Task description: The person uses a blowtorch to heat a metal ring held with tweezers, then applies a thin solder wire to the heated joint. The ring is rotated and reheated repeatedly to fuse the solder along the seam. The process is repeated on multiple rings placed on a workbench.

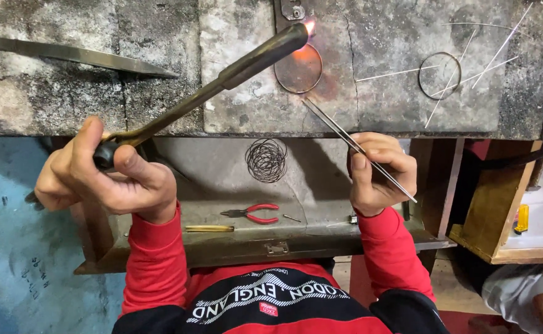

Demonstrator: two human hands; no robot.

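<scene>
Hands (pixel 107 176) (torch (pixel 222 77), rod (pixel 358 148)) just short of wire ring (pixel 298 68).

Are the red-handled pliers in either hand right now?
No, the red-handled pliers lie in the metal tray below the bench edge, while the left hand grips the long torch and the right hand holds a thin metal rod.

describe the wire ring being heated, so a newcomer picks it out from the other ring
Start at the grey stone slab along the top. Near its middle, the torch in the left hand ends in a small flame, and the ring lies just under that tip. Unlike the plain ring to the right among loose wires, it glows orange inside.
</scene>
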